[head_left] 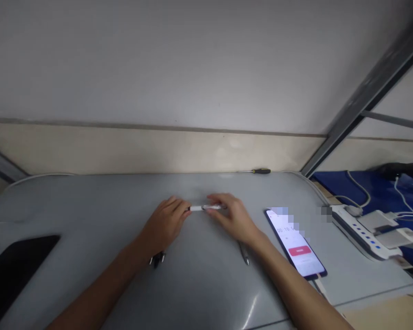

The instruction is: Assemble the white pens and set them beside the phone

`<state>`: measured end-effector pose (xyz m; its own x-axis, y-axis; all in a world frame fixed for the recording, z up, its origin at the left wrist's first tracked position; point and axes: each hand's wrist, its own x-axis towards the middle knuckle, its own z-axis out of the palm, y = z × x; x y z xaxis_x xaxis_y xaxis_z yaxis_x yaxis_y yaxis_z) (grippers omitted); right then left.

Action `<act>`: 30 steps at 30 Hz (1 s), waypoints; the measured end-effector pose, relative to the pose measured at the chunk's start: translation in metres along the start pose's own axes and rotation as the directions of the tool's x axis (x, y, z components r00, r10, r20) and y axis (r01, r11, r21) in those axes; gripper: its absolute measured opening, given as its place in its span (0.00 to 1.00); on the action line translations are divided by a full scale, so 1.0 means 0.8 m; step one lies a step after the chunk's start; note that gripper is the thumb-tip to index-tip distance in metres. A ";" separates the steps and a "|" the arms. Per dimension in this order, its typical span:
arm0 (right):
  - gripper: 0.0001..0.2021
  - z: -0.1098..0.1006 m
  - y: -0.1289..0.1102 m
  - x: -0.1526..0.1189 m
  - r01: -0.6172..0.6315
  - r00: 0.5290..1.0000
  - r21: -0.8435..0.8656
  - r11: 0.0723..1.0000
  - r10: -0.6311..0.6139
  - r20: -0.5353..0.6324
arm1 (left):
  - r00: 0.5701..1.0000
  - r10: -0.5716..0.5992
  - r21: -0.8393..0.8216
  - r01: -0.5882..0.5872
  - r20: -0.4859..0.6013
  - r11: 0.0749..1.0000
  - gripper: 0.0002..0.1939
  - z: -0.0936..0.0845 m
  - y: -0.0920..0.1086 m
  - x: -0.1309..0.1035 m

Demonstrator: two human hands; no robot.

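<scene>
A slim white pen (196, 208) lies level between my two hands, just above or on the grey desk. My left hand (168, 219) is closed around its left end, which the fingers hide. At the other end, the thumb and fingers of my right hand (234, 216) pinch a clear-looking section. A silver-grey pen (244, 254) rests on the desk, partly hidden under my right wrist. Beneath my left wrist, dark objects with shiny tips (157, 260) stick out; the arm covers most of them.
A lit phone (296, 243) showing a timer lies right of my right forearm, cable attached. Farther right is a white power strip (363, 233) with plugs. A screwdriver (261, 171) lies along the wall edge. A black flat object (20, 270) sits at left.
</scene>
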<state>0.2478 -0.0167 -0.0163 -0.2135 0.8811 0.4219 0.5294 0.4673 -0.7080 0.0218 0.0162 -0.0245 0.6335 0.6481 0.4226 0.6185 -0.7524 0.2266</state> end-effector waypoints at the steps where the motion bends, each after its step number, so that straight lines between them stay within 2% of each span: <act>1: 0.09 0.000 0.000 0.000 0.003 1.000 -0.010 1.000 -0.003 0.022 | 1.000 0.001 0.006 -0.001 0.006 1.000 0.14 0.000 0.000 0.000; 4: 0.06 0.001 0.001 0.000 0.060 0.998 -0.032 0.998 -0.060 -0.005 | 1.000 0.005 0.022 -0.005 0.011 1.000 0.14 0.000 0.000 0.000; 6: 0.12 0.001 0.001 0.000 0.068 0.997 -0.025 0.997 -0.069 -0.044 | 1.000 0.009 0.033 -0.009 0.012 0.999 0.13 0.000 -0.001 -0.001; 8: 0.12 0.001 0.000 -0.001 0.049 0.999 -0.021 0.999 -0.049 -0.015 | 0.999 0.031 0.052 -0.032 0.026 0.998 0.13 0.001 0.000 -0.002; 10: 0.06 0.001 0.000 -0.001 0.045 0.998 -0.032 0.998 -0.044 0.043 | 0.997 0.058 0.073 -0.062 0.052 0.995 0.14 0.002 0.003 -0.002; 14: 0.05 0.002 -0.001 -0.002 0.041 0.997 -0.020 0.999 -0.040 0.065 | 0.993 0.068 0.096 -0.078 0.098 0.992 0.15 0.005 0.009 -0.001; 19: 0.09 0.002 -0.004 -0.003 0.039 0.988 -0.053 0.998 -0.031 0.152 | 0.994 0.066 0.123 -0.076 0.090 0.989 0.14 0.004 0.013 0.000; 23: 0.05 0.002 -0.003 -0.004 0.082 0.986 -0.032 0.996 -0.076 0.148 | 0.994 0.066 0.135 -0.078 0.092 0.988 0.14 0.004 0.015 -0.002; 30: 0.11 0.011 -0.002 -0.009 0.137 0.984 -0.186 0.973 -0.112 0.138 | 0.996 0.054 0.104 -0.062 0.072 0.993 0.12 0.006 0.019 -0.003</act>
<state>0.2415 -0.0230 -0.0228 -0.3825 0.8247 0.4165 0.6384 0.5618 -0.5261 0.0319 0.0036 -0.0264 0.6981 0.6132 0.3697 0.6233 -0.7745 0.1077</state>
